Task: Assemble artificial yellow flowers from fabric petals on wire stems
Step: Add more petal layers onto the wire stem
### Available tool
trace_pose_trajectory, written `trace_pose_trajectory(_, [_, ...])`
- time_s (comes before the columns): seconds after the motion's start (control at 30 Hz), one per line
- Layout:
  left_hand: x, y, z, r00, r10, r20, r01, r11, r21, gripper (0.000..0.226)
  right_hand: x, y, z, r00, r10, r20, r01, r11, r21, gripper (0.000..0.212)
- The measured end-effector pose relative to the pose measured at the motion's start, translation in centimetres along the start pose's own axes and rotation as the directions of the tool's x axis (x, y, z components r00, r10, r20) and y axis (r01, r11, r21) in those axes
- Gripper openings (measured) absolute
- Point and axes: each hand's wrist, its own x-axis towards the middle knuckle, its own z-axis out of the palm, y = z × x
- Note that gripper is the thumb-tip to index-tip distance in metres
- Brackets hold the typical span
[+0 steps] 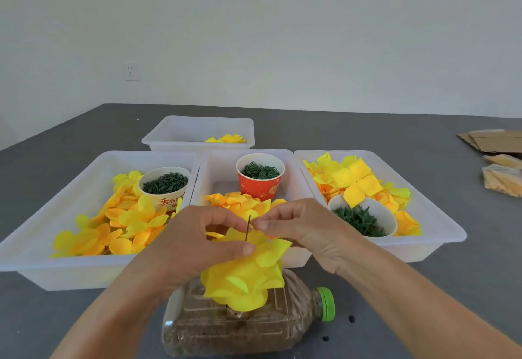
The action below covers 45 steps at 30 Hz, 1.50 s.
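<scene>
A half-built yellow fabric flower (pixel 245 279) hangs on a thin dark wire stem (pixel 248 227) above a plastic bottle (pixel 243 327) lying on its side. My left hand (pixel 197 243) pinches the petals at the wire, thumb on top. My right hand (pixel 299 228) pinches the wire's upper part between thumb and forefinger; whether it also holds a small piece is hidden. The wire's tip sticks up between both hands. Loose yellow and orange petals fill the left tray (pixel 42 260), the middle tray (pixel 214 166) and the right tray (pixel 440 226).
Cups of green parts: a white cup (pixel 165 186) in the left tray, a red cup (pixel 260 178) in the middle, a white cup (pixel 364 217) on the right. A far tray (pixel 175 132) holds a few petals. Cardboard (pixel 491 139) and bags (pixel 502 178) lie at right.
</scene>
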Motion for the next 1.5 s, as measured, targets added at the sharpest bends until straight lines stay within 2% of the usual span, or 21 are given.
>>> trace_pose_trajectory(0.13, [0.4, 0.2, 0.0, 0.996, 0.009, 0.087, -0.002, 0.997, -0.079, 0.037, 1.9, 0.2, -2.3, 0.962, -0.033, -0.271, 0.026, 0.999, -0.029, 0.005])
trace_pose_trajectory(0.23, [0.7, 0.3, -0.2, 0.988, 0.03, 0.149, -0.011, 0.992, -0.127, 0.038, 4.0, 0.8, -5.3, 0.834, -0.18, -0.522, 0.061, 0.97, -0.237, 0.01])
trace_pose_trajectory(0.3, [0.8, 0.2, -0.6, 0.972, 0.054, 0.228, -0.019, 0.988, -0.151, 0.044, 5.6, 1.4, -7.6, 0.744, -0.272, -0.61, 0.003, 0.915, -0.404, 0.001])
trace_pose_trajectory(0.37, [0.8, 0.3, -1.1, 0.946, 0.104, 0.307, -0.059, 0.987, -0.152, 0.052, 6.9, 2.1, -9.8, 0.662, -0.356, -0.659, -0.123, 0.817, -0.564, 0.017])
trace_pose_trajectory(0.43, [0.9, 0.3, -1.5, 0.925, 0.151, 0.35, -0.099, 0.982, -0.16, 0.058, 8.0, 2.7, -11.5, 0.624, -0.423, -0.657, -0.229, 0.705, -0.671, 0.032])
trace_pose_trajectory(0.5, [1.2, 0.2, -1.8, 0.914, 0.181, 0.364, -0.13, 0.979, -0.159, 0.063, 8.9, 3.3, -12.5, 0.66, -0.431, -0.615, -0.344, 0.554, -0.758, 0.041])
trace_pose_trajectory(0.6, [1.6, 0.1, -2.1, 0.924, 0.18, 0.338, -0.136, 0.979, -0.151, 0.064, 10.1, 4.3, -13.3, 0.743, -0.367, -0.56, -0.493, 0.266, -0.828, 0.043])
trace_pose_trajectory(0.67, [2.0, -0.1, -2.1, 0.943, 0.157, 0.295, -0.114, 0.981, -0.158, 0.057, 10.5, 4.6, -13.3, 0.755, -0.342, -0.56, -0.532, 0.18, -0.827, 0.038])
trace_pose_trajectory(0.73, [2.4, -0.1, -1.9, 0.96, 0.127, 0.249, -0.088, 0.983, -0.16, 0.044, 10.7, 4.7, -13.1, 0.751, -0.317, -0.579, -0.539, 0.213, -0.815, 0.028])
trace_pose_trajectory(0.8, [2.9, 0.1, -1.4, 0.974, 0.098, 0.206, -0.069, 0.987, -0.144, 0.035, 10.9, 4.8, -13.1, 0.751, -0.301, -0.588, -0.506, 0.309, -0.805, 0.018])
trace_pose_trajectory(0.9, [3.7, 0.6, -0.6, 0.988, 0.069, 0.14, -0.053, 0.992, -0.112, 0.032, 10.7, 4.7, -13.3, 0.743, -0.266, -0.614, -0.426, 0.519, -0.741, 0.028])
trace_pose_trajectory(0.93, [3.9, 0.8, -0.3, 0.991, 0.06, 0.121, -0.047, 0.993, -0.108, 0.03, 10.6, 4.5, -13.5, 0.746, -0.251, -0.617, -0.411, 0.555, -0.723, 0.029])
trace_pose_trajectory(0.97, [4.1, 0.9, -0.1, 0.993, 0.05, 0.104, -0.038, 0.993, -0.111, 0.028, 10.6, 4.2, -13.7, 0.755, -0.239, -0.611, -0.415, 0.547, -0.727, 0.029])
trace_pose_trajectory(1.03, [4.7, 1.1, 0.3, 0.997, 0.027, 0.068, -0.018, 0.992, -0.129, 0.026, 10.8, 3.6, -13.8, 0.789, -0.224, -0.572, -0.456, 0.41, -0.79, 0.028])
trace_pose_trajectory(1.13, [5.4, 1.3, 0.8, 0.999, 0.0, 0.032, 0.005, 0.99, -0.141, 0.024, 11.6, 3.2, -12.9, 0.87, -0.181, -0.459, -0.46, 0.04, -0.887, 0.002])
trace_pose_trajectory(1.17, [5.7, 1.3, 0.9, 1.0, -0.005, 0.025, 0.008, 0.99, -0.142, 0.024, 11.9, 3.4, -12.5, 0.879, -0.161, -0.45, -0.462, -0.051, -0.885, 0.009])
trace_pose_trajectory(1.23, [6.0, 1.3, 1.2, 1.0, -0.008, 0.016, 0.01, 0.99, -0.139, 0.023, 12.5, 3.8, -12.0, 0.898, -0.142, -0.416, -0.435, -0.154, -0.887, 0.012])
trace_pose_trajectory(1.3, [6.3, 1.4, 1.3, 1.0, -0.009, 0.012, 0.011, 0.99, -0.138, 0.021, 12.9, 4.1, -11.6, 0.903, -0.156, -0.399, -0.422, -0.155, -0.893, 0.007])
trace_pose_trajectory(1.4, [6.8, 1.4, 1.3, 1.0, -0.01, 0.011, 0.012, 0.991, -0.133, 0.02, 13.0, 4.3, -11.5, 0.892, -0.204, -0.403, -0.428, -0.094, -0.899, 0.01])
trace_pose_trajectory(1.47, [6.9, 1.2, 1.2, 1.0, -0.009, 0.015, 0.011, 0.992, -0.127, 0.02, 12.8, 4.2, -12.0, 0.857, -0.243, -0.454, -0.456, 0.048, -0.888, 0.008])
trace_pose_trajectory(1.5, [6.9, 1.2, 1.2, 1.0, -0.008, 0.018, 0.01, 0.993, -0.122, 0.019, 12.5, 4.1, -12.4, 0.836, -0.245, -0.491, -0.463, 0.165, -0.871, 0.006])
